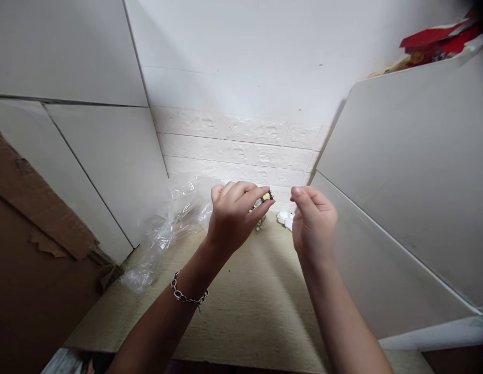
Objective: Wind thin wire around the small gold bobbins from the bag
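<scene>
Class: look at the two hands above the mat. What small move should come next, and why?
Probably bring the right hand across to the small yellow-and-black piece pinched in the left hand's fingertips. The right hand is empty, its thumb and fingers close together and pointed at the piece, with only a small gap between.

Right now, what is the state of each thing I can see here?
Left hand: fingers pinched on a small yellow-and-black piece.
Right hand: raised, fingers curled, holding nothing visible.
Clear plastic bag: crumpled, lying on the surface.
White bits: loose on the beige surface.
Cardboard: torn edge.
</scene>
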Tool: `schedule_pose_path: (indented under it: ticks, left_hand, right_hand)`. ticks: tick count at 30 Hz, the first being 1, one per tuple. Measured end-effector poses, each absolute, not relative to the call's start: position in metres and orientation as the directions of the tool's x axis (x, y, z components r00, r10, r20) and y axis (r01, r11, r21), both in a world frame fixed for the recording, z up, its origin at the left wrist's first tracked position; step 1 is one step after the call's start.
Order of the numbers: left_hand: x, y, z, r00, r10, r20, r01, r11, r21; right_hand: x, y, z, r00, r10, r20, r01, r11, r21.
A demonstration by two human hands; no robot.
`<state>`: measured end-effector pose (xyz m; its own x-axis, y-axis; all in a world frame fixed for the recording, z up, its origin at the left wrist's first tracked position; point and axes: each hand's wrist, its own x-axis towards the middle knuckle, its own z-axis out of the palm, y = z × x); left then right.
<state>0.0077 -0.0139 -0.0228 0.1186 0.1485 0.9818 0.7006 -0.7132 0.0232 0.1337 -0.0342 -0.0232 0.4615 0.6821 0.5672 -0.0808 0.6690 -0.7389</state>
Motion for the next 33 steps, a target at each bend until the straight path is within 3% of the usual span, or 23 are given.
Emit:
schedule_pose_path:
  ticks: [5,12,24,33]
  left_hand:
    - [0.007,-0.012,-0.023,0.045,0.156,0.987,0.689,-0.72,0.083]
    - [0.01,-0.014,-0.024,0.045,0.16,0.986,0.688,-0.721,0.086]
    - [0.012,-0.014,-0.025,0.081,0.139,0.987,0.683,-0.729,0.046]
    - [0.013,-0.016,-0.027,0.095,0.119,0.988,0.676,-0.736,0.023]
  right_hand:
    - [0.139,-0.031,-0.023,0.431,0.722,0.541,-0.16,0.651,-0.742]
    - [0.131,-0.033,-0.026,0.262,0.814,0.518,-0.117,0.559,-0.821]
    - [0.13,-0.035,-0.027,0.269,0.804,0.53,-0.082,0.567,-0.819]
    - [0.131,-0.04,-0.025,0.36,0.723,0.59,0.081,0.605,-0.792]
